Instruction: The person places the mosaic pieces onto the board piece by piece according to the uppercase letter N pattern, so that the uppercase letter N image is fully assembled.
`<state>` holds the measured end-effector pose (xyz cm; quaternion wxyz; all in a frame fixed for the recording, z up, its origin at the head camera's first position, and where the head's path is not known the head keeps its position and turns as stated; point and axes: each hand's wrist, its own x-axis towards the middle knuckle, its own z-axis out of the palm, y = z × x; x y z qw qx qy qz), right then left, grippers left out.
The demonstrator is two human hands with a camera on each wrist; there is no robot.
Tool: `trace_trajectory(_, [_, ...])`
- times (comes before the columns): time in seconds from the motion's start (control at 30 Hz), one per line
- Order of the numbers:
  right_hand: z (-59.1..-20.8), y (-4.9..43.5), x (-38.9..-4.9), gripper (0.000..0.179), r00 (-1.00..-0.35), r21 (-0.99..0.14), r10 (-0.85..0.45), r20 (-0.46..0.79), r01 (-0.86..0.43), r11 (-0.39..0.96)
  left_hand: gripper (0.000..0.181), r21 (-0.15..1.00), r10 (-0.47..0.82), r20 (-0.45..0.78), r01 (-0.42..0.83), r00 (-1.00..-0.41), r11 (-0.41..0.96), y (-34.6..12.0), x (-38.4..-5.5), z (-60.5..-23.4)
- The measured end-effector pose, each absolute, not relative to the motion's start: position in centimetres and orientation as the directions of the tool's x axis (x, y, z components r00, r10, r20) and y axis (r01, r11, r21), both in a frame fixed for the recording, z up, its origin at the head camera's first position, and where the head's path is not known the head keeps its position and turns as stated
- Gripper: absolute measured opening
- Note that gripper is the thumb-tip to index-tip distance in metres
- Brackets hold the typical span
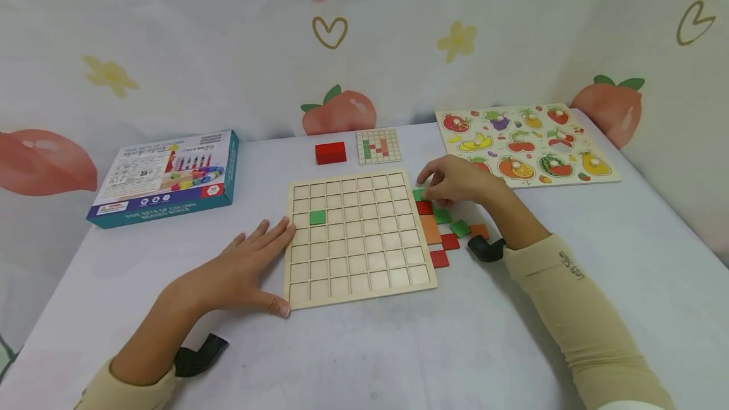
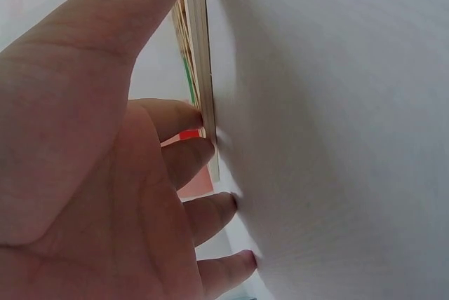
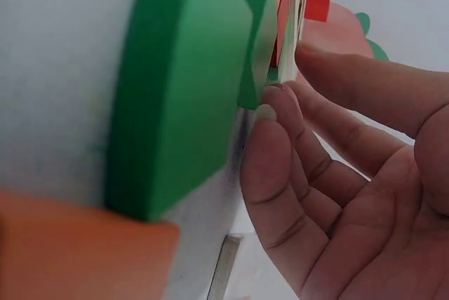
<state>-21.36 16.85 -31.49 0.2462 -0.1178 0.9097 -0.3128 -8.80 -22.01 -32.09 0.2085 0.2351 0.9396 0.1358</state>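
Note:
A square wooden grid board (image 1: pixel 353 304) lies flat, with one green tile (image 1: pixel 317 217) in a cell near its upper left. My left hand (image 1: pixel 236 274) rests with spread fingers along the board's left edge, thumb near the lower left corner. At the upper right edge, my right hand (image 1: pixel 455 181) reaches down to a green tile (image 1: pixel 418 195), which its fingers partly hide. In the right wrist view the thumb stands apart from the bent fingers (image 3: pixel 266 153), with no tile visible between them. Red tiles (image 1: pixel 440 259), orange tiles (image 1: pixel 430 230) and other green tiles (image 1: pixel 460 228) lie beside the board.
Behind the board are a red block (image 1: pixel 330 153) and a small pattern card (image 1: pixel 393 152). A fruit puzzle board (image 1: pixel 541 173) lies at the back right, close past my right hand. A blue-edged toy box (image 1: pixel 165 176) sits at the back left. A printed cloth backs the table.

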Motion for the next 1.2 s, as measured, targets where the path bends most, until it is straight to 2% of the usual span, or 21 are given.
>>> trace_trajectory(0.43, [-31.71,16.57,-21.31,0.014,-0.857,-0.616,-0.351,-0.378,-0.051,0.786,0.132,0.371,0.507,-0.308,0.389,-0.805,0.843,-22.12,-8.65,-32.06])
trace_trajectory(0.73, [-31.67,16.51,-21.19,0.015,-0.852,-0.611,-0.369,-0.372,-0.075,0.788,0.132,0.366,0.506,-0.310,0.390,-0.805,0.845,-22.12,-8.66,-32.09])
trace_trajectory(1.2, [-30.96,17.22,-21.09,0.010,-0.864,-0.687,-0.377,-0.333,-0.051,0.725,0.132,0.361,0.506,-0.308,0.393,-0.806,0.845,-22.16,-8.67,-32.17])
